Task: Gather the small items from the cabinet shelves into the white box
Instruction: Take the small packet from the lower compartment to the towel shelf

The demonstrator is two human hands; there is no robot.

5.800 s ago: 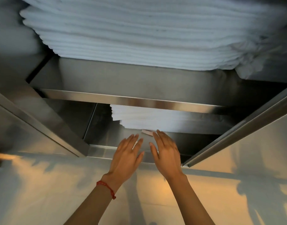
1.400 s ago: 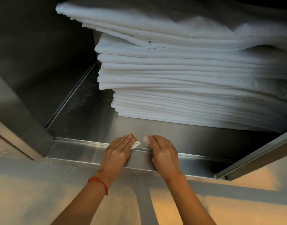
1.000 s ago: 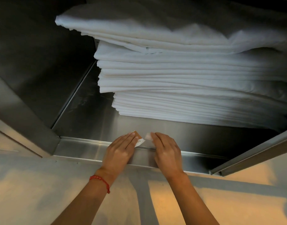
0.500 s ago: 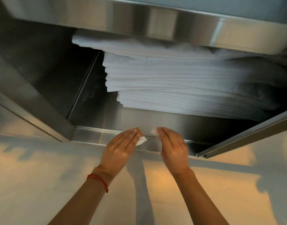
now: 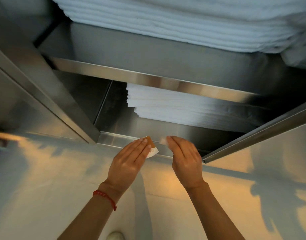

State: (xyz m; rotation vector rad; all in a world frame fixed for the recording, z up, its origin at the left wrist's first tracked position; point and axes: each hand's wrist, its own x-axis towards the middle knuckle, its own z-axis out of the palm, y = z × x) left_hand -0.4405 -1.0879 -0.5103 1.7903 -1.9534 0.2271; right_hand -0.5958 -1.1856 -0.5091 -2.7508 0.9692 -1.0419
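My left hand (image 5: 127, 163) holds a small white and orange packet (image 5: 152, 149) under its fingers, just in front of the lower shelf's front lip (image 5: 114, 138). My right hand (image 5: 184, 158) pinches a small whitish item (image 5: 163, 141) at its fingertips, beside the packet. Both hands are out over the floor, clear of the steel cabinet's lower shelf. The white box is not in view.
A stack of folded white linen (image 5: 183, 104) fills the lower shelf behind the hands. More folded white linen (image 5: 166, 18) lies on the upper shelf (image 5: 148, 49). Open steel cabinet doors stand at left (image 5: 36, 94) and right (image 5: 261, 129). A shoe tip (image 5: 115, 236) shows on the shiny floor.
Both hands drew back from the lower shelf with the packet and the small white item. My view rose, so the upper shelf and its linen came into sight.
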